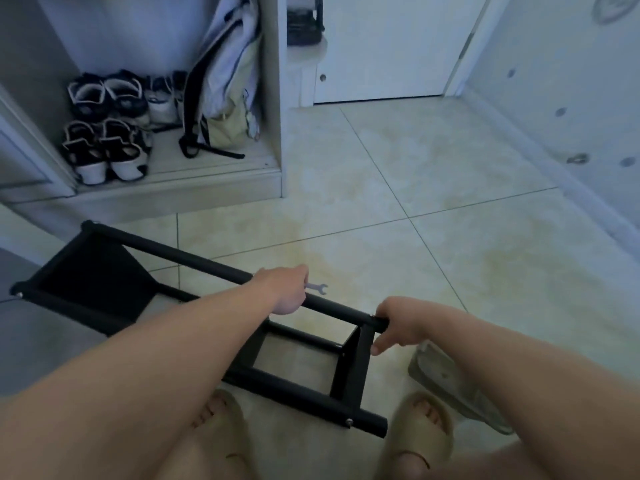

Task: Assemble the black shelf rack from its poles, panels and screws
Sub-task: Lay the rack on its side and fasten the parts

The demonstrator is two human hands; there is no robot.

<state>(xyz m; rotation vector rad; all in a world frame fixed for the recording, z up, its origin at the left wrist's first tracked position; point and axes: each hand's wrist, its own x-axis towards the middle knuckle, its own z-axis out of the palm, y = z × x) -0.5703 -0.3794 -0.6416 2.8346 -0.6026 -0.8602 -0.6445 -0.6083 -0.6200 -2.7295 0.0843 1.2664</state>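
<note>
Both hands are closed around the same black upper pole (194, 258). The left hand (284, 289) wraps it about midway along. The right hand (398, 323) clamps its near end, at the corner joint, with the fingers curled under. A small silver wrench (319, 288) sticks out from the left hand's fingers and seems to be held against the pole, though the contact itself is hidden.

The shelf rack (353, 368) lies on its side on the tiled floor (450, 209), just in front of the person's feet. It has a solid black panel (93, 271) at the far left end and an open end frame near the right hand. Silver screw heads show at the near lower corner (349, 421) and at the far left corner (20, 294).

The frame looks largely put together, so the step in hand is probably checking or tightening the joints, or lifting the rack upright. If it is tightening, the wrench must next be seated squarely on a screw head while the right hand steadies the corner. If it is lifting, both hands need to rise evenly so the frame does not twist.

Beige slippers (415, 427) are on the feet. Shoes (104, 133) and a backpack (221, 81) sit in an open cabinet beyond.
</note>
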